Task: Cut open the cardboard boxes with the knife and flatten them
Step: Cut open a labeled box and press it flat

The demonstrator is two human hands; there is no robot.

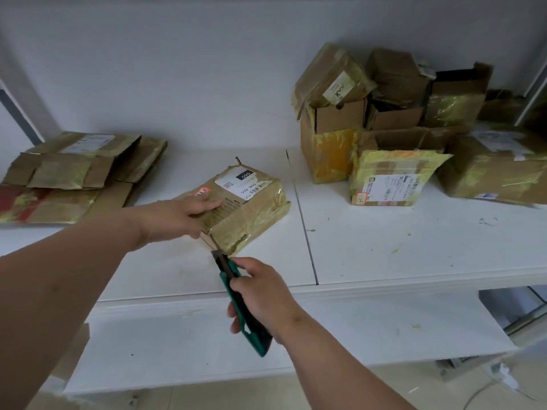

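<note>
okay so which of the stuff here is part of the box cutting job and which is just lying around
Part of the job:
- knife, gripped by the right hand
- taped box, pressed by the left hand
- uncut boxes piled on the right
- flattened boxes on the left

Lying about:
- cable on the floor
- tape scraps on the shelf

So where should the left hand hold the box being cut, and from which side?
Probably on the flat top of the box, pressing down from the left, as the left hand does. The green knife in the right hand works at the near corner, so this keeps the fingers behind the blade.
</note>
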